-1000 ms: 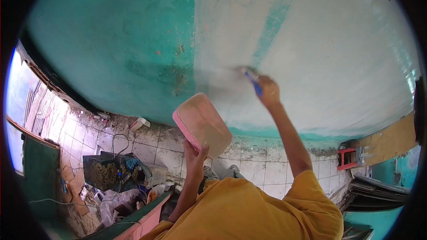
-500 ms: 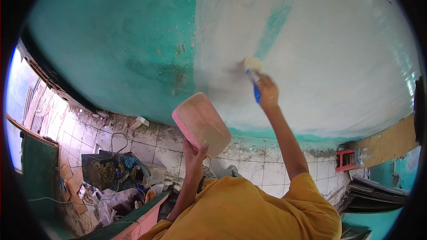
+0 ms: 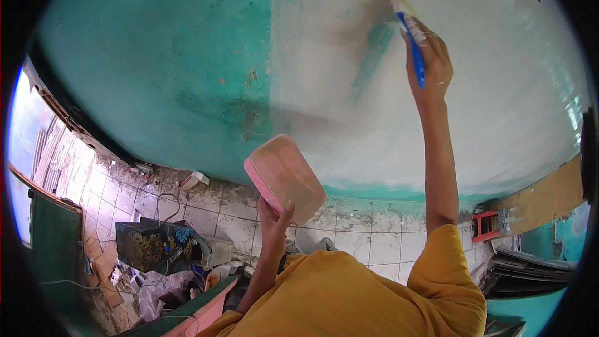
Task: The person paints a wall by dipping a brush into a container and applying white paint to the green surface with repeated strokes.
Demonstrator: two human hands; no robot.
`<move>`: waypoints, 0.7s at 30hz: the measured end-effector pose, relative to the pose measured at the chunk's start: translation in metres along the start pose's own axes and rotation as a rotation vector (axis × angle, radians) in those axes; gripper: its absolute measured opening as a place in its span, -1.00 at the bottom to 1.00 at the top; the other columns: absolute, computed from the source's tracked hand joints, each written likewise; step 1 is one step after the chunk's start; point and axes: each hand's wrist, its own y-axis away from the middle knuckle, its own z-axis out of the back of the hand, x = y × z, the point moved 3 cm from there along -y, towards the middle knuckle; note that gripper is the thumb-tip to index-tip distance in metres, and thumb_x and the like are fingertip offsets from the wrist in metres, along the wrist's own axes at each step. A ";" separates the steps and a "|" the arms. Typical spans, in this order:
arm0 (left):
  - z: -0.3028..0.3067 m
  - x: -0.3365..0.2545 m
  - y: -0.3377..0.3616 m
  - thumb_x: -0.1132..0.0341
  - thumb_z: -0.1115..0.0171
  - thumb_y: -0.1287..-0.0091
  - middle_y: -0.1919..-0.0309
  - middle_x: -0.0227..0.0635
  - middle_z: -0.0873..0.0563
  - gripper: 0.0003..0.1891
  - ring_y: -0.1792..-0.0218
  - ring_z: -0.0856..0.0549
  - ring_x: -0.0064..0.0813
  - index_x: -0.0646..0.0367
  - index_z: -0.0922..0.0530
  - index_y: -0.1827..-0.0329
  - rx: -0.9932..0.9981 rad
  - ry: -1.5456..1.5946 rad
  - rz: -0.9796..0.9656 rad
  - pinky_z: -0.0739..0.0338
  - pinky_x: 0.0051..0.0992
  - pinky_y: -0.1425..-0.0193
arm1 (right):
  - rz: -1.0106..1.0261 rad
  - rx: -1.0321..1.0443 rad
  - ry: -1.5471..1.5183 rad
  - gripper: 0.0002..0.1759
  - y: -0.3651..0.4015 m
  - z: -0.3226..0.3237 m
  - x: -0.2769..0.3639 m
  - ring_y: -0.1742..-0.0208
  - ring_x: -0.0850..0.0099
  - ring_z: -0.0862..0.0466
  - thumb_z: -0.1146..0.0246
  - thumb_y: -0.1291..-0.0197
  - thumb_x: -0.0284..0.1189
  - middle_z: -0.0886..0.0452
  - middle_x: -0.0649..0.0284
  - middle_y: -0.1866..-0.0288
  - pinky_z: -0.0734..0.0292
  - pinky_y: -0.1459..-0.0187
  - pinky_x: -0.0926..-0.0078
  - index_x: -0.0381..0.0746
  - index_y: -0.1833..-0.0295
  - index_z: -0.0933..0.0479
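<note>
My left hand (image 3: 274,213) grips the lower edge of a pink rectangular tub (image 3: 286,178), tilted below the wall. In my right hand (image 3: 429,56) is a blue-handled paintbrush (image 3: 417,56), its pale bristles against the upper part of the wall's whitish painted area (image 3: 499,87). Beside the brush, a narrow streak of teal (image 3: 372,56) shows through the white. The left part of the wall (image 3: 156,75) is teal, with chipped and stained patches.
Dirty white tiles (image 3: 384,246) run along the wall's foot. At the lower left are a dark patterned box (image 3: 140,249) and plastic bags (image 3: 165,290). A red object (image 3: 485,226) and stacked dark sheets (image 3: 524,274) stand at the right.
My right hand and the brush have moved up and to the right along the wall. The lower part of the teal streak looks paler. My left hand and the tub have barely moved.
</note>
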 end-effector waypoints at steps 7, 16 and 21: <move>0.000 -0.004 0.001 0.30 -0.33 -0.37 -0.25 -0.17 -0.42 -0.27 -0.23 -0.49 -0.40 0.26 -0.06 -0.45 0.012 0.014 -0.031 -0.52 -0.38 -0.20 | -0.023 0.362 -0.071 -0.52 0.125 -0.030 0.025 -0.07 0.13 -0.67 -0.20 -0.13 -0.57 -0.69 0.16 -0.07 -0.60 -0.06 0.26 -0.08 -0.20 -0.62; -0.003 0.005 -0.001 0.30 -0.32 -0.37 -0.22 -0.17 -0.43 -0.28 -0.19 -0.52 -0.42 0.25 -0.06 -0.44 0.025 -0.004 -0.010 -0.58 -0.41 -0.13 | -0.116 0.748 -0.129 -0.53 0.160 -0.052 0.025 0.15 0.22 -0.71 -0.21 -0.17 -0.48 -0.73 0.20 0.06 -0.61 0.12 0.21 0.13 -0.20 -0.62; -0.004 0.008 0.000 0.26 -0.34 -0.36 -0.22 -0.17 -0.44 -0.27 -0.19 -0.52 -0.42 0.26 -0.08 -0.43 0.014 -0.011 0.017 -0.58 -0.39 -0.12 | -0.010 0.107 -0.065 -0.59 0.012 -0.010 -0.009 0.04 0.19 -0.70 -0.28 -0.18 -0.50 -0.72 0.23 -0.03 -0.63 0.07 0.29 0.00 -0.16 -0.65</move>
